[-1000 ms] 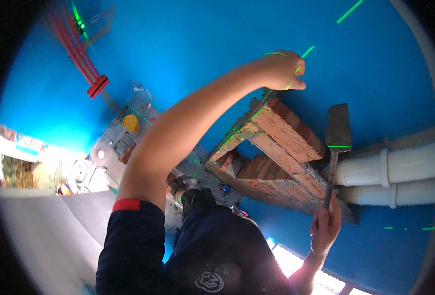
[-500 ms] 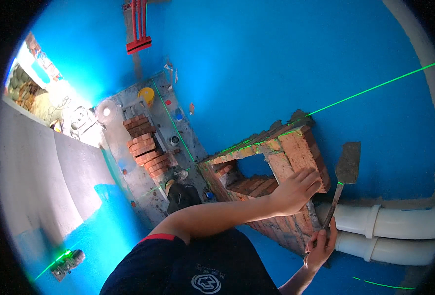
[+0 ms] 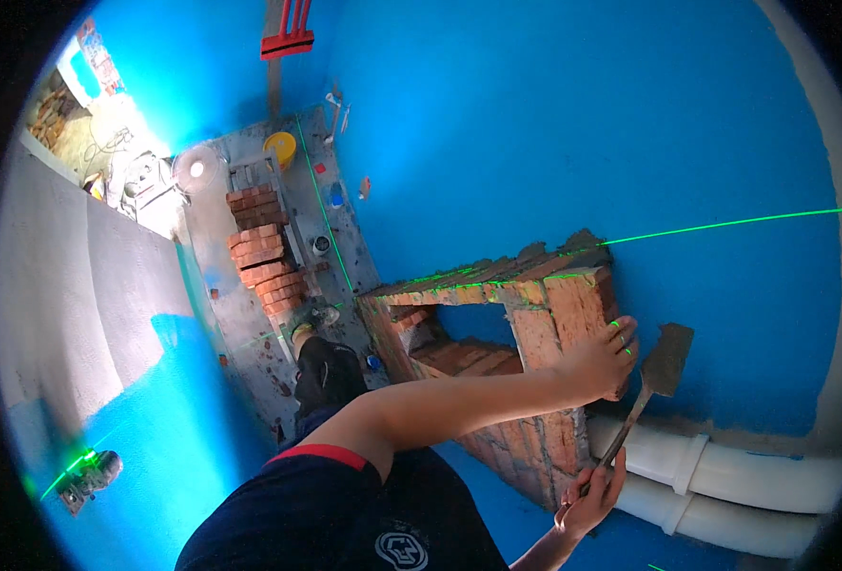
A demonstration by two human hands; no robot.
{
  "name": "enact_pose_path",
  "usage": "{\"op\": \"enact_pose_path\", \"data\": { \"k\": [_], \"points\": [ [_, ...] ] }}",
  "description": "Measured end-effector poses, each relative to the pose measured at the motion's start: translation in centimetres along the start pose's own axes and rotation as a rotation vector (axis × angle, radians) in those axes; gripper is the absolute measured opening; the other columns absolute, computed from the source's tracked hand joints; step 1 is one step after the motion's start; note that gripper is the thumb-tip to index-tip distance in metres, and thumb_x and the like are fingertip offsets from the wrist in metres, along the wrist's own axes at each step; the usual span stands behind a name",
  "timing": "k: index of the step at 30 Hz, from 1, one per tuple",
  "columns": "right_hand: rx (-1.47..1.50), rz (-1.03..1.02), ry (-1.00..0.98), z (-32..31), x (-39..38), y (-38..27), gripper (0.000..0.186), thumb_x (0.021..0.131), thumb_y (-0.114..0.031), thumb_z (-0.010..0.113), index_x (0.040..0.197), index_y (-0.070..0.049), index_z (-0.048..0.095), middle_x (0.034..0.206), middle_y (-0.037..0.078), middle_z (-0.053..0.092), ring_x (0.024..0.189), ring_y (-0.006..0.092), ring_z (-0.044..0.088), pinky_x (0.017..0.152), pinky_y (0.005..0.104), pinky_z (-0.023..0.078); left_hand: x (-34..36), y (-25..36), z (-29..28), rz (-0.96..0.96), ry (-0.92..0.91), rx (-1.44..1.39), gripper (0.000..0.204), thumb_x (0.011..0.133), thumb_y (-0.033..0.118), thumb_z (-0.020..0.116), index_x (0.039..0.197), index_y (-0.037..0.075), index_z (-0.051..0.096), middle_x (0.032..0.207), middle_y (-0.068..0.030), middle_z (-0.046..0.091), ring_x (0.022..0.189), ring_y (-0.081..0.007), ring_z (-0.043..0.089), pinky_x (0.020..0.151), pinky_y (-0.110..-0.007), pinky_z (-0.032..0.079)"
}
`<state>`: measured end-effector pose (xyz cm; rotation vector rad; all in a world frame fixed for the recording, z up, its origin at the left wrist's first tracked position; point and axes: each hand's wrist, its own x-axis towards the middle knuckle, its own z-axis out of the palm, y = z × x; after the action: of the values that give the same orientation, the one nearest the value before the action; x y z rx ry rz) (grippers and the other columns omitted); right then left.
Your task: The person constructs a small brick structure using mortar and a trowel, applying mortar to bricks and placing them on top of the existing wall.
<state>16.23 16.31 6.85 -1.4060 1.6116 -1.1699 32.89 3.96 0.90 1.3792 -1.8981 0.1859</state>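
A brick structure (image 3: 535, 333) with a rectangular opening stands against the blue wall, and wet mortar lies along its top edge. My left hand (image 3: 611, 362) reaches across to its right end, fingers closed over the outer edge of a brick (image 3: 578, 309). Green laser light falls on these fingers. Below, my right hand (image 3: 592, 495) is closed round the handle of a trowel (image 3: 666, 362). The trowel's rectangular blade points up, away from me, coated in grey mortar and apart from the bricks. Part of the brick is hidden under my left hand.
White pipes (image 3: 735, 481) run beside the structure at the lower right. Stacked bricks (image 3: 264, 262), a yellow bucket (image 3: 280, 147) and a fan (image 3: 198, 169) stand on the floor. A red mop head (image 3: 288, 45) is by the far wall. A green laser line (image 3: 725, 225) crosses the wall.
My left hand has slid to the outer edge of the brick, its fingers more curled. The trowel, still in my right hand, tilts further right. The whole view has shifted slightly.
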Motion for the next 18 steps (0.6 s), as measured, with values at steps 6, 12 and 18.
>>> {"op": "enact_pose_path", "data": {
  "k": [6, 12, 18],
  "points": [
    [0.112, 0.050, 0.042, -0.1, -0.3, 0.4, 0.045, 0.096, -0.016, 0.044, 0.141, -0.012, 0.039, 0.059, 0.003, 0.047, 0.037, 0.0060, 0.030, 0.032, 0.0217, 0.026, 0.4, -0.3, -0.8, 0.003, -0.176, 0.026, 0.042, 0.088, 0.029, 0.049, 0.121, 0.006, 0.060, 0.131, -0.0097, 0.053, 0.132, -0.0335, 0.037, 0.116, -0.048, 0.014],
    [0.236, 0.107, 0.166, -0.5, -1.5, 1.4, 0.041, 0.101, -0.014, 0.037, 0.141, -0.013, 0.037, 0.061, 0.003, 0.046, 0.036, 0.0058, 0.028, 0.030, 0.0222, 0.028, 0.3, -0.4, -0.5, 0.006, -0.159, 0.006, 0.041, 0.086, 0.027, 0.052, 0.123, 0.011, 0.059, 0.129, -0.0044, 0.054, 0.130, -0.0305, 0.039, 0.115, -0.047, 0.016],
    [0.248, 0.244, 0.082, -1.2, -1.4, 2.4, 0.043, 0.100, -0.014, 0.038, 0.142, -0.014, 0.036, 0.062, 0.002, 0.046, 0.037, 0.0062, 0.026, 0.031, 0.0220, 0.027, 0.0, -0.7, 0.3, -0.022, -0.068, 0.019, 0.039, 0.085, 0.026, 0.052, 0.120, 0.011, 0.060, 0.126, -0.0024, 0.056, 0.129, -0.0278, 0.041, 0.116, -0.046, 0.016]
  ]
}}
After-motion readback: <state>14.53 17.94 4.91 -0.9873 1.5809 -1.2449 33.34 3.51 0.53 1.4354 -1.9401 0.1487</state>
